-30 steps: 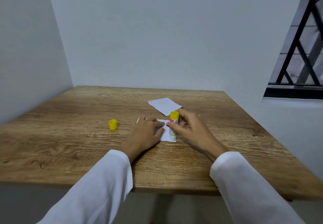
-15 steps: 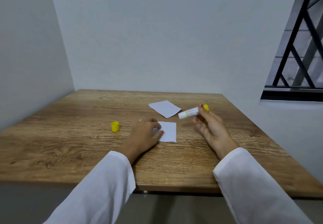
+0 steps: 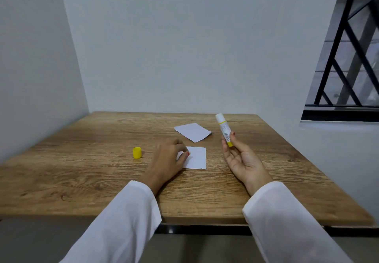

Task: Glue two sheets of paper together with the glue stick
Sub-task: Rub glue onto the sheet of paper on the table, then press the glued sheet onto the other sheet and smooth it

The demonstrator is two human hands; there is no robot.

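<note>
Glue stick [image 3: 224, 130] pinched upright in right hand [image 3: 242, 160]; left hand [image 3: 167, 160] fingers press paper [image 3: 196, 157] on wooden table [image 3: 82, 170], grey walls.

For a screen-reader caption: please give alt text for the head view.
A right hand holds an uncapped glue stick above a wooden table, while the left hand rests on one paper. A second paper and a yellow cap lie nearby.

A wooden table [image 3: 82, 172] bears two paper sheets [image 3: 192, 132] [image 3: 196, 157] and a yellow cap [image 3: 137, 152].
</note>
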